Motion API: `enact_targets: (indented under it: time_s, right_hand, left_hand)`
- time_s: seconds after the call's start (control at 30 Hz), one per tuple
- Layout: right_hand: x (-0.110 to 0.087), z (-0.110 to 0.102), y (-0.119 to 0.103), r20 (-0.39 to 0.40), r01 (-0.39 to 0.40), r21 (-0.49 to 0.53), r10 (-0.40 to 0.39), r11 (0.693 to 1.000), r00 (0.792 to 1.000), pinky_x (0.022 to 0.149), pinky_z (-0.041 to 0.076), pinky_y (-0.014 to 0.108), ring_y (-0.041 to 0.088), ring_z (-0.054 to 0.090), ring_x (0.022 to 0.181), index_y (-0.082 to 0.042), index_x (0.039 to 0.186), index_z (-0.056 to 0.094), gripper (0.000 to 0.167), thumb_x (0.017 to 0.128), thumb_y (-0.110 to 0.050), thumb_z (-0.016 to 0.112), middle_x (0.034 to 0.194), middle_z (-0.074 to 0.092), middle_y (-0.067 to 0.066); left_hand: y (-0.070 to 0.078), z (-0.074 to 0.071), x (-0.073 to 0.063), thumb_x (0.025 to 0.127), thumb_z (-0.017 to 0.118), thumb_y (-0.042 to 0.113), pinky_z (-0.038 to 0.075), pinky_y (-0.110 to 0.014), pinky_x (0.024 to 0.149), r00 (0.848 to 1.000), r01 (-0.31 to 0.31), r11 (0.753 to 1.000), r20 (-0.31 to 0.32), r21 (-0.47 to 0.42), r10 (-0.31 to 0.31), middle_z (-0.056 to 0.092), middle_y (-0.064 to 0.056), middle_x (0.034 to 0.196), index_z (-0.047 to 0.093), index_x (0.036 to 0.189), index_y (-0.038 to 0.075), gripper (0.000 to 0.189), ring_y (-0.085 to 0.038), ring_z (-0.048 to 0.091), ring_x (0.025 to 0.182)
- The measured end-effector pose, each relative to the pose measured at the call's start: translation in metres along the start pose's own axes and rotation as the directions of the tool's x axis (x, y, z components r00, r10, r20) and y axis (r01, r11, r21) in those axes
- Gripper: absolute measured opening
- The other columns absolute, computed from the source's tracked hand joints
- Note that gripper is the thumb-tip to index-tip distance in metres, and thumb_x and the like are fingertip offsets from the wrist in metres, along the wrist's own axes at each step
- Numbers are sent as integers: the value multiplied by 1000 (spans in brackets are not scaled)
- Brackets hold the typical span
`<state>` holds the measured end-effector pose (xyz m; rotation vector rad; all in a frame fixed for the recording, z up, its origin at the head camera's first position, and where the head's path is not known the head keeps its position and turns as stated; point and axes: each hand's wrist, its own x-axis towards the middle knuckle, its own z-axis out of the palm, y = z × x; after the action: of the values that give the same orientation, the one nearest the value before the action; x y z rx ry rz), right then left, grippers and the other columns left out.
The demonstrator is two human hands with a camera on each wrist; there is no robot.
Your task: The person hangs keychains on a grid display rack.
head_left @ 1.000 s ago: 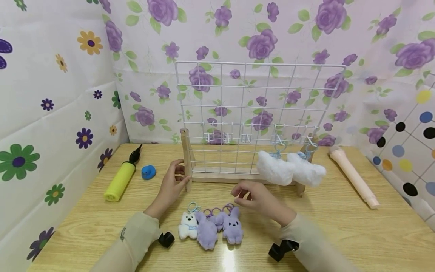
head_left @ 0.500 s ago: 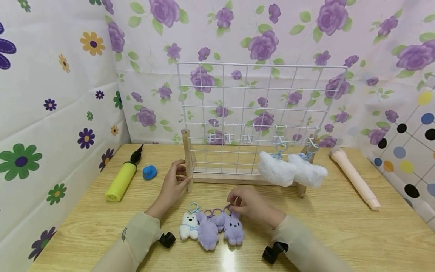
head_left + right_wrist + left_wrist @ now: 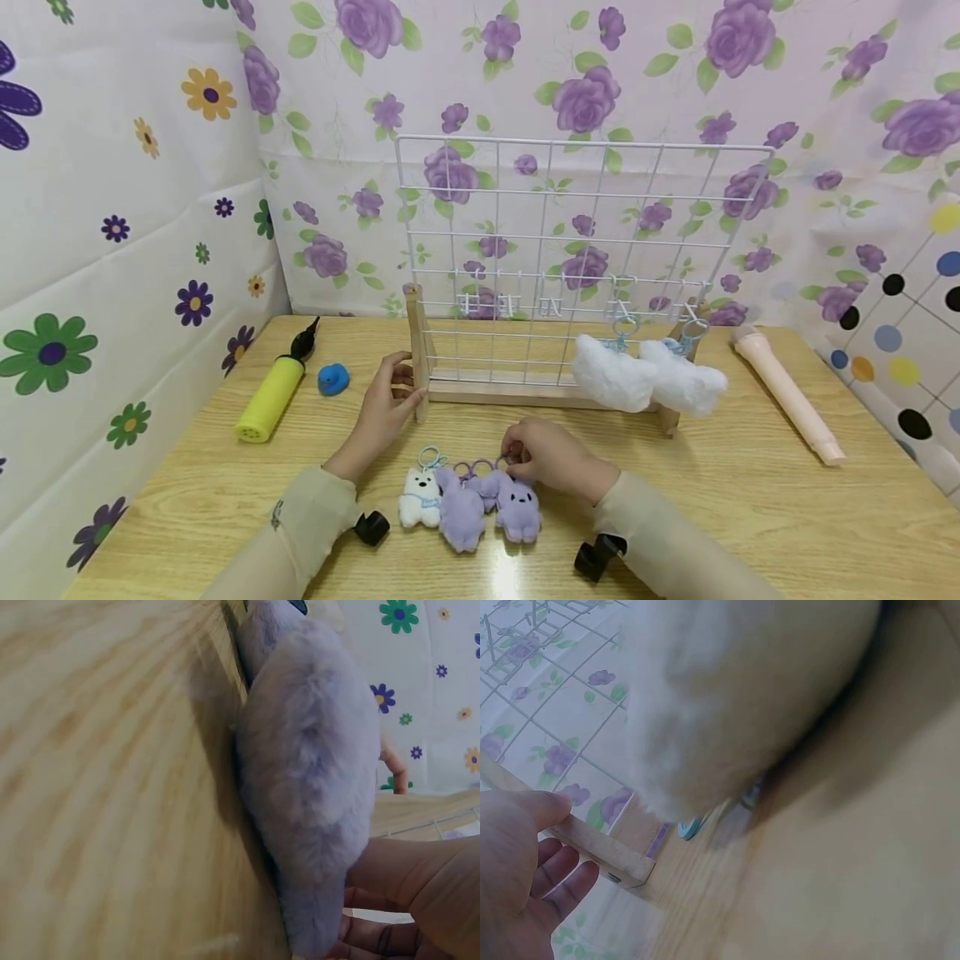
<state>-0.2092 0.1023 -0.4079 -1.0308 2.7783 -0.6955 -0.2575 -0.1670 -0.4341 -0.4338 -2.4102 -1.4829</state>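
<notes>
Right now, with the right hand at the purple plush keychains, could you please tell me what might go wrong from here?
The right hand appears to pinch the rightmost purple ring; the next ring lies close beside it and might snag. The left hand holds the wooden post, so a push there could shift the wire rack and perhaps swing the two white plush charms hanging from it.

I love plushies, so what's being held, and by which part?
Left grip holds the rack by its left post. Right grip is at the ring of the rightmost purple bunny; pinching can't be told.
</notes>
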Motion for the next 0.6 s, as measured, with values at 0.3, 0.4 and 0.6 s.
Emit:
enact_targets:
  time_s: [0.3, 0.4, 0.6]
  right_hand:
    - [1, 4, -1, -10, -10, -48, 9, 999, 1000, 66, 46, 24, 9, 52, 73, -8, 92, 67, 13, 81, -6, 73, 80, 61, 1]
    - [1, 4, -2, -11, -20, -19, 20, 1000, 1000, 66, 46, 24, 10, 54, 73, -9, 91, 66, 13, 81, -5, 73, 79, 62, 0]
    - [-1, 5, -2, -25, -35, 29, 36, 999, 999, 63, 45, 21, 10, 55, 70, -10, 90, 66, 11, 83, -6, 72, 77, 63, -2]
  left_hand:
    - [0, 1, 0, 90, 65, 4, 53, -31, 81, 1000, -2, 1000, -1, 1, 2, 56, -20, 116, 37, 139, 6, 56, -29, 57, 101]
    - [0, 0, 0, 90, 65, 3, 53, -32, 82, 1000, 0, 1000, -1, 2, 0, 56, -20, 116, 37, 139, 6, 56, -29, 57, 101]
    - [1, 0, -1, 90, 65, 3, 53, -34, 82, 1000, -3, 1000, -5, 6, 3, 56, -20, 115, 37, 139, 6, 56, -29, 58, 101]
